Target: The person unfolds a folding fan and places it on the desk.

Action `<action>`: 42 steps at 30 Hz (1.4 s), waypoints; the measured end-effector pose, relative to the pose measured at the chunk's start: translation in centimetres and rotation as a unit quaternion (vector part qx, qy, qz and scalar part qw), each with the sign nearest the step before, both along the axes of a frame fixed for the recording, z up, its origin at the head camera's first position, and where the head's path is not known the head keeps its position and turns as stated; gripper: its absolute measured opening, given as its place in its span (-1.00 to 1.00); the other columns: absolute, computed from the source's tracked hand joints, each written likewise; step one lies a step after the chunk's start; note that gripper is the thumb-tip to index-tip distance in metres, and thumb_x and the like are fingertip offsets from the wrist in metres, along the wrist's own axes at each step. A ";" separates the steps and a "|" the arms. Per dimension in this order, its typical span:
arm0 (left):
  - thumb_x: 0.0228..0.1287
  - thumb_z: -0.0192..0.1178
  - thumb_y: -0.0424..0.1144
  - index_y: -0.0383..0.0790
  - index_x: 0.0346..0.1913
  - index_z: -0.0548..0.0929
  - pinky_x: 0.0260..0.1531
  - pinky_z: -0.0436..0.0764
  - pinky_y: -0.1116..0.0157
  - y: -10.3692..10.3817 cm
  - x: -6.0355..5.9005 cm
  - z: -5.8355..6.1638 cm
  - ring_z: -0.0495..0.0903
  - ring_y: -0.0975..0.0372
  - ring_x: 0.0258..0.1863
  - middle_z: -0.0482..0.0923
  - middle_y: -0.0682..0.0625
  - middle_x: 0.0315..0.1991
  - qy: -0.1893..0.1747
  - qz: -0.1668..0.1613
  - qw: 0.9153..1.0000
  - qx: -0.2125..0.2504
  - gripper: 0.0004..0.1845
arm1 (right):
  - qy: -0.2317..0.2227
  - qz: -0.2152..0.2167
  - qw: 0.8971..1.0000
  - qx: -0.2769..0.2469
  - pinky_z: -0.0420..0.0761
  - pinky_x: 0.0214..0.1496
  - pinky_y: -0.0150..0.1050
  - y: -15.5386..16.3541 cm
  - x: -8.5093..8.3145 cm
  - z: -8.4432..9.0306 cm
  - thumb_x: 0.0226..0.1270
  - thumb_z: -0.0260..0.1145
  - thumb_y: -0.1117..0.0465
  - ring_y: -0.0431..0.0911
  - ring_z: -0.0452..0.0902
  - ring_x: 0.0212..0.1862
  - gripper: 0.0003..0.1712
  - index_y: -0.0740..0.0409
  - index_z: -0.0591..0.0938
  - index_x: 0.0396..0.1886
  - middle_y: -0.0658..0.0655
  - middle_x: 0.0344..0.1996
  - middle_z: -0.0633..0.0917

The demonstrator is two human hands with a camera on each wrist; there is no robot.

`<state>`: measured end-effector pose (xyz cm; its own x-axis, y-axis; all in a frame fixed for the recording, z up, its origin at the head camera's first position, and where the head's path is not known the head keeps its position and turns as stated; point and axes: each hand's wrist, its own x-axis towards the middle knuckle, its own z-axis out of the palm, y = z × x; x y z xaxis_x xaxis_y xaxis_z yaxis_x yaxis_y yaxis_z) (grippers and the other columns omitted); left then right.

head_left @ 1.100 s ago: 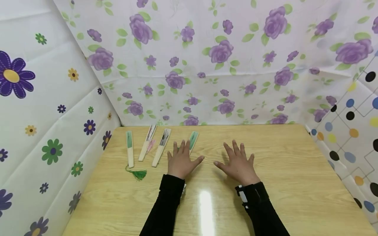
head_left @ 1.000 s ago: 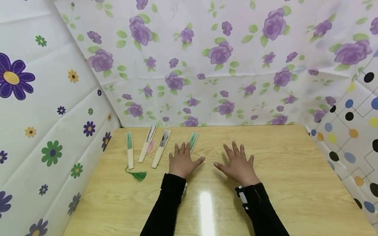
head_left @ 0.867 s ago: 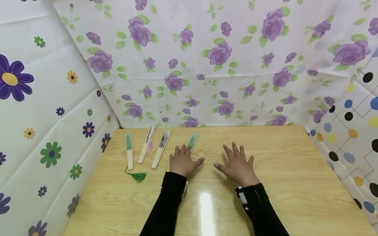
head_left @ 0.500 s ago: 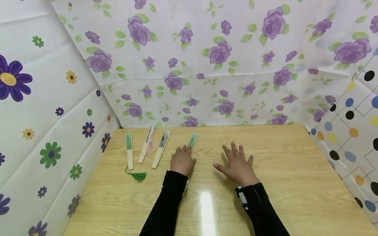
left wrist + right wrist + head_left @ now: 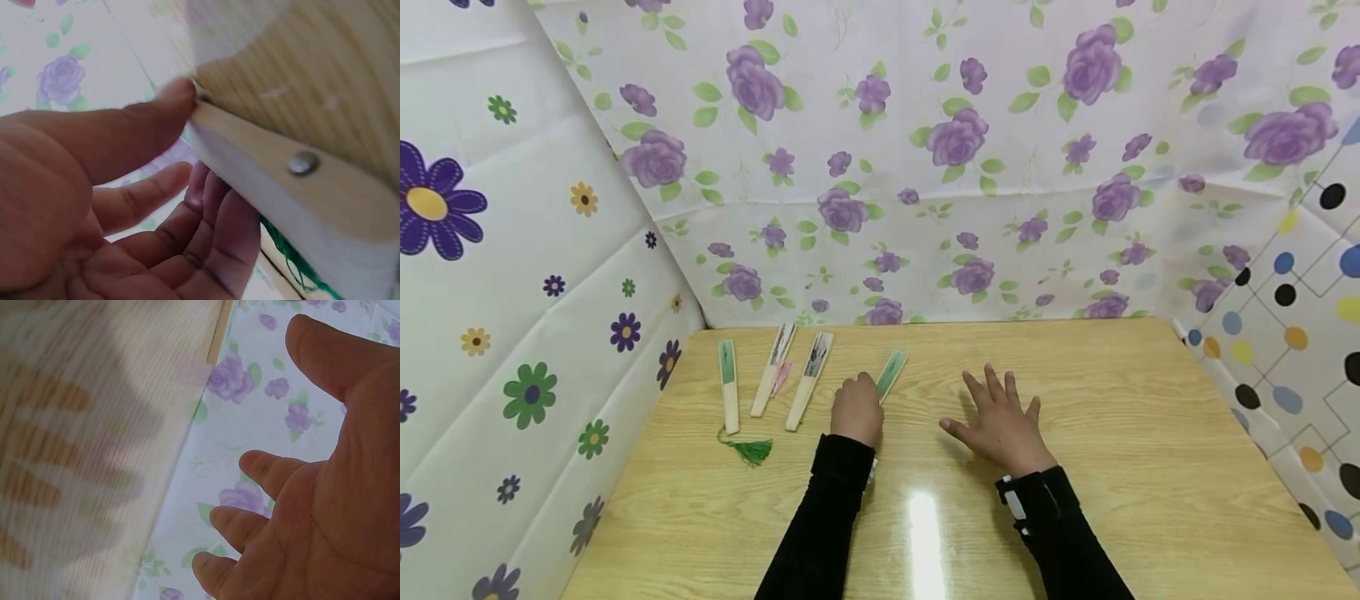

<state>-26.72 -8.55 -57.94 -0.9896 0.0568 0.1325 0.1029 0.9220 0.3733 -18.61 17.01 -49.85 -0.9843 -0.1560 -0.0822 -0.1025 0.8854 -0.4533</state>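
Note:
My left hand [image 5: 857,408] grips a folded hand fan by its pale handle, and its green end [image 5: 891,375] sticks out past the fingers. Close up in the left wrist view, thumb and fingers lie on opposite sides of the fan's handle [image 5: 250,156]. A metal rivet [image 5: 304,164] shows on it, with a green tassel [image 5: 290,256] hanging below. My right hand [image 5: 1002,425] is spread over the table, palm down and holding nothing; the right wrist view shows its straight fingers [image 5: 240,528].
Left of the gripped fan lie three more folded fans: one with black print [image 5: 809,382], one beside a pink tassel [image 5: 781,377], and a green one [image 5: 728,387] with a green tassel [image 5: 752,452]. The wooden table [image 5: 1112,517] meets flowered cloth [image 5: 1015,167] at its back.
My left hand, spread beside the fan before, has curled its fingers and thumb round the handle. The fan's green end has shifted slightly toward me. My right hand has hardly moved.

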 end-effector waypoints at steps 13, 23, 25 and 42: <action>0.48 0.58 -0.20 -0.16 -0.41 0.60 -0.43 0.21 0.22 -1.0 1.5 3.2 0.22 0.21 -0.55 0.29 0.02 -0.58 -0.076 -0.010 0.985 0.156 -0.63 | 0.012 -0.004 1.000 -0.009 -0.16 0.66 0.91 0.0 -0.2 0.1 0.67 0.32 -0.44 0.53 -0.25 0.86 0.15 0.09 0.15 0.90 0.42 0.87 0.01; 0.69 0.37 -0.21 -0.31 0.23 0.77 0.02 0.78 0.12 0.8 4.8 9.5 0.75 0.03 -0.07 0.78 -0.25 0.02 -0.114 -0.104 0.926 0.346 -0.72 | 0.038 -0.011 0.994 -0.104 0.10 0.82 0.66 -0.7 -0.8 0.9 0.79 0.24 -0.33 0.42 -0.06 0.87 0.04 0.23 0.18 0.87 0.41 0.86 0.13; 0.68 0.39 -0.23 -0.32 0.24 0.77 -0.04 0.79 0.17 1.1 4.8 9.6 0.77 0.00 -0.10 0.80 -0.27 0.01 -0.144 -0.116 0.904 0.386 -0.72 | 0.028 -0.004 0.989 -0.144 0.20 0.85 0.55 -0.9 -0.9 1.0 0.84 0.19 -0.31 0.39 0.02 0.86 -0.02 0.22 0.18 0.87 0.39 0.86 0.15; 0.62 0.45 -0.28 -0.30 0.00 0.80 -0.30 0.65 0.33 2.5 5.1 8.9 0.54 0.27 -0.39 0.52 0.09 -0.50 -0.241 -0.141 0.858 0.431 -0.87 | -0.044 -0.010 0.952 -0.303 0.59 0.64 0.43 -2.0 -2.1 0.6 0.95 0.07 -0.13 0.29 0.53 0.65 -0.47 -0.03 0.60 0.61 0.27 0.57 0.65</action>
